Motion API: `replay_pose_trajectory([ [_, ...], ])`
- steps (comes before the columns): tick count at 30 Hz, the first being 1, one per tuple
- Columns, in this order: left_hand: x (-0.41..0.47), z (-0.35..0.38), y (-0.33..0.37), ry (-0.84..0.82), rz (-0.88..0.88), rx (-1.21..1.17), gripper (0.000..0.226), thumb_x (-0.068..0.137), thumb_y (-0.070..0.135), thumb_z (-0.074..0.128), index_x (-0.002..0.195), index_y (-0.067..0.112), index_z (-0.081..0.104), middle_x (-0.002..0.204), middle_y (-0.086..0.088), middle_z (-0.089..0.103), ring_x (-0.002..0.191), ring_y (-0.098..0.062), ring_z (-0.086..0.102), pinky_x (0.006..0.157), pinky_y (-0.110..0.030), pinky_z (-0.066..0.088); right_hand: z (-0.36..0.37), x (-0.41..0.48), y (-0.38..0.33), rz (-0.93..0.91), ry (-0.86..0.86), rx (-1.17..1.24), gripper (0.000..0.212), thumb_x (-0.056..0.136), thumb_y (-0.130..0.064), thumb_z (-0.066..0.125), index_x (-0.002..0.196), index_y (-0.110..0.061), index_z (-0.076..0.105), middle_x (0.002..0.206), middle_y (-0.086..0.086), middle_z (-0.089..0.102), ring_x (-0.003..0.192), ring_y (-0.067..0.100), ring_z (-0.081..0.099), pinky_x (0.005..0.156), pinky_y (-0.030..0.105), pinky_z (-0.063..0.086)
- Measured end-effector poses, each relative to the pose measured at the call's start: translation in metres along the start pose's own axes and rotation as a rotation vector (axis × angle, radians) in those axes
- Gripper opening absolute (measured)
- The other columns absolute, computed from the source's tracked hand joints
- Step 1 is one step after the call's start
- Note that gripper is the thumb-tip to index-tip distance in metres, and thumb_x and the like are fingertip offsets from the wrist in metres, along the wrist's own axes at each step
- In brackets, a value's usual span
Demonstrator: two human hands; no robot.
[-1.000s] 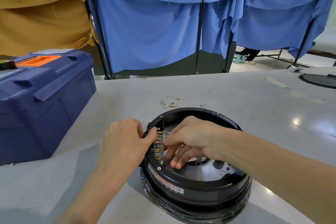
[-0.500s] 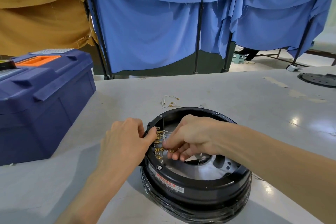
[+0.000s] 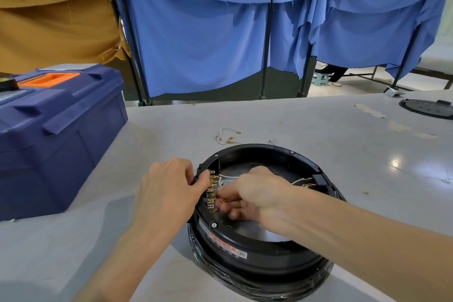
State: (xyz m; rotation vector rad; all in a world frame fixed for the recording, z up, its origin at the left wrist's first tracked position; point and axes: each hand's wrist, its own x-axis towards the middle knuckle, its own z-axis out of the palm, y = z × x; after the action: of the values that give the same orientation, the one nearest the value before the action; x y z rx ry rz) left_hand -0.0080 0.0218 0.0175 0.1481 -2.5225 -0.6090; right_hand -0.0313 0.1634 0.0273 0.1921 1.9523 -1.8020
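Your left hand (image 3: 169, 186) enters from the lower left on a bare forearm, fingers curled and thumb hooked over the rim of the black housing (image 3: 257, 147). Your right arm crosses from the right edge, wrist bent down. Your right hand (image 3: 257, 191) is knuckles-up with fingertips bunched, seemingly pinching a brass terminal (image 3: 222, 200), though the grip is partly hidden.

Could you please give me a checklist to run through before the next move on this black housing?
1. Round black plastic housing steadied: left hand grips its rim, ok.
2. Small brass connector held: right hand pinches it, ok.
3. Row of brass terminals visible beside the connector: ok.
4. Connector lined up with one terminal: cannot tell, the right hand hides it.
5. Loose wire scraps on the grey table lie apart from the housing: ok.
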Motion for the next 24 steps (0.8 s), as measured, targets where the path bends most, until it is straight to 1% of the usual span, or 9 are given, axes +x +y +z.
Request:
replay_pose_trajectory([
  [3,-0.0006,-0.0006,0.0004,-0.002,-0.007,0.001,0.046,0.082,0.047,0.064,0.053,0.012,0.052,0.049,-0.003,0.053,0.056,-0.018,0.053,0.049,-0.025,0.035,0.004,0.0005,0.0036,-0.011,0.052,0.031,0.029,0.088,0.005,0.061,0.116,0.011,0.053,0.064,0.016,0.061,0.041,0.015,0.053,0.04,0.023,0.039],
  [6,-0.0009,-0.0012,0.0023,-0.022,-0.023,0.026,0.05,0.082,0.049,0.063,0.052,0.012,0.05,0.052,-0.004,0.052,0.056,-0.02,0.051,0.049,-0.028,0.035,0.0061,0.0014,0.005,-0.023,0.082,0.047,0.029,0.09,0.005,0.059,0.118,0.011,0.052,0.064,0.016,0.058,0.043,0.016,0.051,0.037,0.023,0.039],
  [8,-0.0013,-0.0022,0.0043,-0.033,-0.033,0.081,0.053,0.083,0.053,0.061,0.051,0.012,0.048,0.053,-0.005,0.052,0.057,-0.025,0.052,0.05,-0.031,0.038,0.0061,0.0006,0.0038,-0.016,0.075,0.046,0.024,0.09,0.006,0.058,0.113,0.013,0.053,0.062,0.016,0.057,0.043,0.017,0.05,0.036,0.023,0.038],
  [12,-0.0034,-0.0054,0.0077,-0.028,-0.057,0.15,0.057,0.084,0.058,0.056,0.051,0.015,0.039,0.053,-0.004,0.045,0.054,-0.026,0.044,0.047,-0.028,0.028,0.0051,-0.0019,0.0012,-0.002,0.055,0.021,0.012,0.091,0.006,0.058,0.102,0.01,0.055,0.06,0.015,0.057,0.041,0.017,0.049,0.035,0.023,0.038],
  [16,-0.0034,-0.0049,0.0087,-0.059,-0.044,0.108,0.056,0.087,0.055,0.055,0.051,0.014,0.041,0.054,-0.005,0.045,0.057,-0.031,0.049,0.048,-0.029,0.033,0.0047,-0.0024,0.001,0.008,0.052,0.018,0.009,0.09,0.004,0.059,0.097,0.009,0.056,0.057,0.014,0.059,0.039,0.017,0.05,0.036,0.022,0.038],
  [19,-0.003,-0.0047,0.0087,-0.069,-0.051,0.086,0.056,0.087,0.054,0.055,0.052,0.011,0.044,0.055,-0.006,0.047,0.058,-0.031,0.051,0.051,-0.032,0.037,0.0036,-0.0016,0.0012,0.021,0.053,0.012,0.02,0.088,0.004,0.061,0.105,0.012,0.057,0.054,0.014,0.061,0.038,0.018,0.051,0.037,0.022,0.037],
  [20,-0.0032,-0.0045,0.0086,-0.069,-0.05,0.079,0.057,0.087,0.053,0.056,0.051,0.011,0.044,0.054,-0.006,0.047,0.057,-0.031,0.051,0.051,-0.032,0.039,0.0032,-0.0018,0.0009,0.025,0.051,0.01,0.019,0.088,0.004,0.061,0.104,0.012,0.057,0.053,0.014,0.061,0.038,0.018,0.051,0.038,0.022,0.037],
  [23,-0.0029,-0.0043,0.0085,-0.072,-0.046,0.061,0.057,0.088,0.051,0.056,0.051,0.009,0.044,0.053,-0.007,0.045,0.058,-0.033,0.052,0.052,-0.033,0.041,0.0032,-0.0038,-0.0012,0.035,0.032,0.007,0.003,0.087,0.005,0.06,0.088,0.007,0.059,0.051,0.013,0.062,0.038,0.018,0.05,0.039,0.022,0.038],
  [24,-0.0029,-0.0043,0.0084,-0.077,-0.045,0.055,0.057,0.088,0.051,0.056,0.051,0.009,0.044,0.053,-0.008,0.045,0.06,-0.034,0.052,0.052,-0.033,0.042,0.0029,-0.0042,-0.0015,0.038,0.03,0.004,0.003,0.086,0.005,0.06,0.084,0.006,0.059,0.051,0.013,0.062,0.037,0.018,0.05,0.039,0.022,0.038],
])
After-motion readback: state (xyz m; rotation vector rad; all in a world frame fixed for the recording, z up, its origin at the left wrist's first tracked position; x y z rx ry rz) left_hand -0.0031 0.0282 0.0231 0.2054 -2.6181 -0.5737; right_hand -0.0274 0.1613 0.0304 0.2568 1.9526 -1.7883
